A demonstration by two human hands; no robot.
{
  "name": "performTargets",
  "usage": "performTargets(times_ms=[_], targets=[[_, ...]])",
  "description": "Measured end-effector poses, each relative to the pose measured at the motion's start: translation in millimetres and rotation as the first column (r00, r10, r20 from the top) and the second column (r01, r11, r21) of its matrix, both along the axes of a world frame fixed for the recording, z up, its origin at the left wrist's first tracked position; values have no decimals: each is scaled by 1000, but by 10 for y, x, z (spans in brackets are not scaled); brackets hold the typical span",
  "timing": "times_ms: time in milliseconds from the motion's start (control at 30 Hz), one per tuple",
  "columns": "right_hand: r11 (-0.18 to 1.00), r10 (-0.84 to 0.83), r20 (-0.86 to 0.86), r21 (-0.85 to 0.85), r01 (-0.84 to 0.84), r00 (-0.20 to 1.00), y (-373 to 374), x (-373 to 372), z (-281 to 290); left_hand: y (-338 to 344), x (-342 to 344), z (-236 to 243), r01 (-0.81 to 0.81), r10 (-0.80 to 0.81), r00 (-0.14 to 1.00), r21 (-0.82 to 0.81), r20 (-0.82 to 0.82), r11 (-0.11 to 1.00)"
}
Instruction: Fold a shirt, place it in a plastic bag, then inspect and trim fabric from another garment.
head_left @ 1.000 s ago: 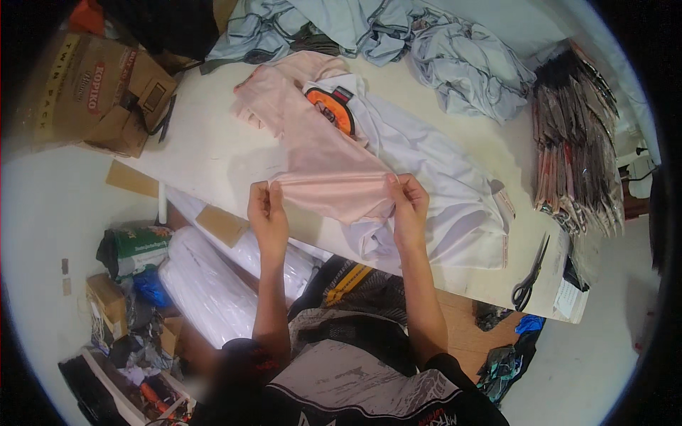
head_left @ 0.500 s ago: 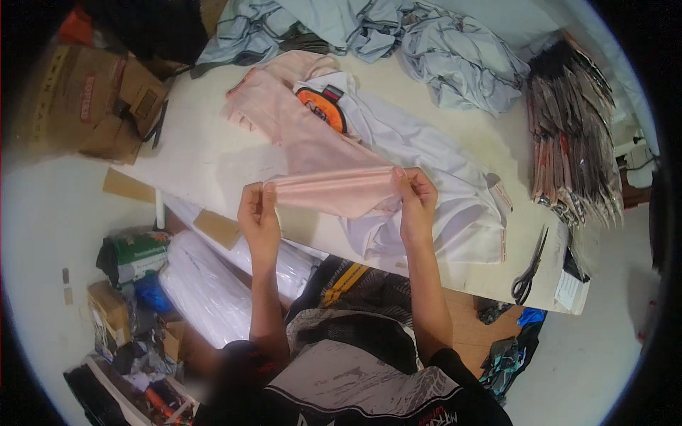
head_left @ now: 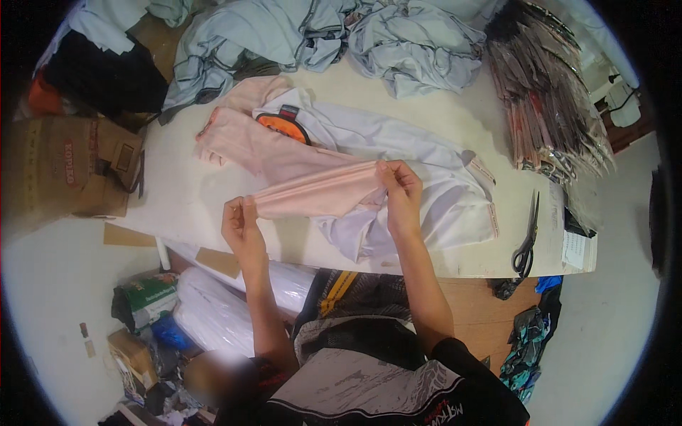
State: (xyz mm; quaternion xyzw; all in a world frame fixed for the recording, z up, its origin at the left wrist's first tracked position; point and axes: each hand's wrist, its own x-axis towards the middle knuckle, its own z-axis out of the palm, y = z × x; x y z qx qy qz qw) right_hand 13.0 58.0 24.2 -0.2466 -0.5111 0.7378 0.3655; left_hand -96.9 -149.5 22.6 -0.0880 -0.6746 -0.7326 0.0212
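A pale pink garment is stretched between my two hands above the table. My left hand pinches one end of its folded edge between thumb and fingers. At the other end, my right hand pinches the same edge, slightly higher and farther from me. The rest of the pink cloth lies back across the table, wrinkled. Under and beside it spreads a white garment with narrow trimmed ends at the right. An orange and black rounded piece shows between the pink and white cloth; its kind is unclear.
Black-handled scissors lie near the right end of the white table. Bagged, stacked garments stand at the far right. Pale grey-blue cloth is heaped at the back. A cardboard box sits left; plastic-wrapped rolls lie below.
The whole view has shifted. The stretched pink edge now slants more, its right end higher than its left. Both hands keep their pinch on it.
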Motion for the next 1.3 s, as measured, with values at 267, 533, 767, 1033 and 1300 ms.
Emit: performTargets(times_ms=[267,533,767,1033,1300], targets=[[999,-25,25,24,24,999,75,194,-19,57,64,207,78,-79,997,-38,-11,996],[998,32,69,-49,-28,997,-43,225,-31,-27,93,-62,153,-143,975,-50,171,987],[969,247,162,-44,-243,955,-78,338,-161,-204,249,-139,234,-229,935,14,270,972],[981,194,201,-27,-192,960,-4,376,-225,-192,221,-67,482,-492,835,104,246,870],[780,-497,274,556,286,823,978,912,-285,-472,-110,13,50,-62,998,-345,-24,937]])
